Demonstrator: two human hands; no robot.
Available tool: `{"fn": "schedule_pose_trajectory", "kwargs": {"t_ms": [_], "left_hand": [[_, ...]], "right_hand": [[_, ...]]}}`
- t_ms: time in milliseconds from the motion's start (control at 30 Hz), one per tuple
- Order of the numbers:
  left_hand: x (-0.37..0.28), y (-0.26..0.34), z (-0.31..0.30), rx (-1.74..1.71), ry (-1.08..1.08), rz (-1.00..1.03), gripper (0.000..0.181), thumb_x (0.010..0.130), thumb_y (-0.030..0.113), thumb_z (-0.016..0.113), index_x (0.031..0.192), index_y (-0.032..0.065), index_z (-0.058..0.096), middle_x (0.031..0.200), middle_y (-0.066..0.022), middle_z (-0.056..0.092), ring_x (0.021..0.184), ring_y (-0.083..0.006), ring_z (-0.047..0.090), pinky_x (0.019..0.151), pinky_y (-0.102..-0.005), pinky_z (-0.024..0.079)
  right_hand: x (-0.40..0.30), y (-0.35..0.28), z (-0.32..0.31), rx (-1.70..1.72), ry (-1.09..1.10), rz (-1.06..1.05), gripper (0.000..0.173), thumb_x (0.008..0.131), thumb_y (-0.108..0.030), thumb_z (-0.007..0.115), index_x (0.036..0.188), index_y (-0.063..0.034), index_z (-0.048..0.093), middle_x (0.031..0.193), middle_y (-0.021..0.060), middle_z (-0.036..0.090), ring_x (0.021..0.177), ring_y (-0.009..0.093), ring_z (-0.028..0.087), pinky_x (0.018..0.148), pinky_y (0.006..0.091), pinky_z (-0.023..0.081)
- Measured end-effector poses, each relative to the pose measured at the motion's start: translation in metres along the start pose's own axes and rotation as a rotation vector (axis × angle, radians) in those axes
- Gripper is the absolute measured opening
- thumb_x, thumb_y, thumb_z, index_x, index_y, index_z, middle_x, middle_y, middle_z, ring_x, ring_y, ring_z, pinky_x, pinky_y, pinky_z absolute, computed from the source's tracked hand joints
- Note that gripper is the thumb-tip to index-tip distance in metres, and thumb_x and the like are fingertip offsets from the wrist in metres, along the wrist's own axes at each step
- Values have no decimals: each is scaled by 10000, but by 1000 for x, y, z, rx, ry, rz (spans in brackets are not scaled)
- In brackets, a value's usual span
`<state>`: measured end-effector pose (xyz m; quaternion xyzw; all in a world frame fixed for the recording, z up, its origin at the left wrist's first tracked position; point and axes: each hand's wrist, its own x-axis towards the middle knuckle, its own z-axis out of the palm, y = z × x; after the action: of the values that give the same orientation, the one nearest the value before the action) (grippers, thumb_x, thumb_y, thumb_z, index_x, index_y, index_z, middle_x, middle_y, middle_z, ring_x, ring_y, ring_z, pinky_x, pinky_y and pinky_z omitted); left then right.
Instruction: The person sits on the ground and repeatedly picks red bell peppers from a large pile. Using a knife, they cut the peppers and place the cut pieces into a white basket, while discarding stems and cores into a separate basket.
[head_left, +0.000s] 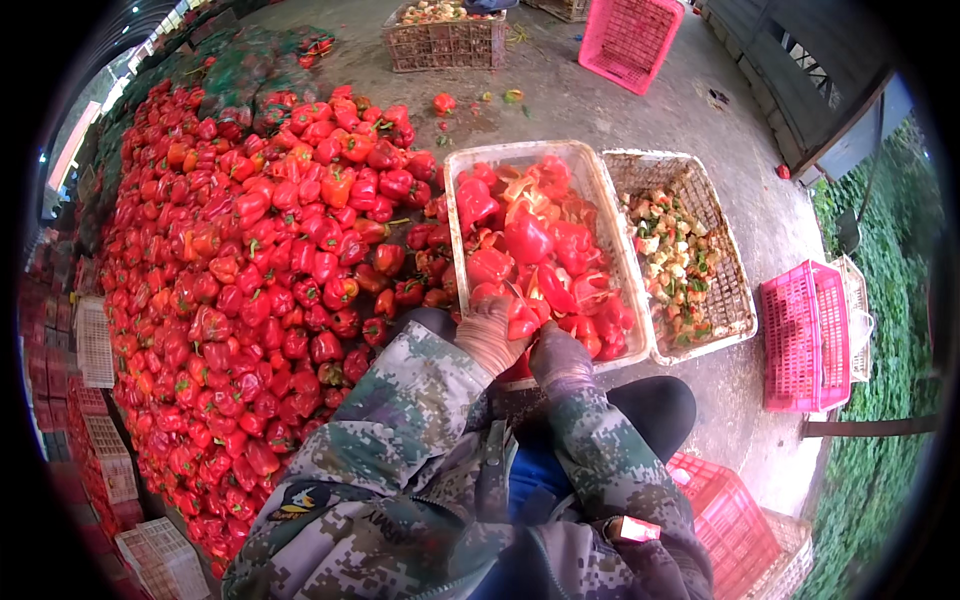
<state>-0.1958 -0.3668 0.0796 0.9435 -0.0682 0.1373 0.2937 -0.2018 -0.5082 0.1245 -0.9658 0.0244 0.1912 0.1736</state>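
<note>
Both hands meet at the near edge of a white plastic crate (645, 330) of cut red bell peppers (574, 244). My left hand (491, 334) is closed around a piece of red bell pepper (523, 319), with a thin tool or stem, too small to name, showing near its fingers. Close by on the right, my right hand (559, 356) has its fingers curled by the same piece; whether it grips anything is hidden. Against the first crate's right side, a dirty white crate (731, 281) holds pepper cores and stems (670, 251).
A large heap of whole red bell peppers (255, 277) lies on my left. Pink crates stand on the right (802, 337), at the lower right (727, 525) and at the top (630, 41). A further crate of scraps (446, 45) stands on the concrete floor ahead.
</note>
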Motion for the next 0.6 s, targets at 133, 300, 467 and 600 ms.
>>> {"fn": "schedule_pose_trajectory", "kwargs": {"t_ms": [133, 300, 467, 600], "left_hand": [[7, -11, 1, -693, -95, -342, 481, 653, 229, 872, 1022, 63, 612, 961, -47, 636, 888, -172, 610, 797, -327, 514], [15, -34, 12, -1505, -22, -695, 339, 777, 123, 805, 1058, 34, 638, 961, -7, 654, 866, -107, 607, 815, -251, 499], [10, -37, 21, -1533, -59, -727, 385, 794, 117, 785, 1129, 56, 605, 1016, -16, 641, 913, -116, 602, 838, -271, 504], [6, -33, 27, -1621, -78, -701, 366, 832, 146, 750, 1145, 72, 575, 1048, -41, 640, 929, -145, 630, 803, -301, 542]], "right_hand": [[0, 10, 9, 16, 37, -36, 257, 860, -171, 538, 1072, -32, 574, 914, 221, 679, 901, 385, 664, 788, 499, 513], [-23, 34, 31, 442, 208, -146, 252, 844, -175, 599, 1046, -25, 606, 865, 203, 677, 767, 370, 657, 725, 453, 519], [-17, 34, 30, 930, 405, -207, 282, 823, -145, 682, 1058, 4, 636, 815, 117, 655, 724, 181, 615, 683, 334, 501], [6, 28, 28, 1038, 372, -394, 429, 860, -202, 679, 1211, 16, 566, 807, 56, 638, 689, 168, 599, 647, 322, 506]]}}
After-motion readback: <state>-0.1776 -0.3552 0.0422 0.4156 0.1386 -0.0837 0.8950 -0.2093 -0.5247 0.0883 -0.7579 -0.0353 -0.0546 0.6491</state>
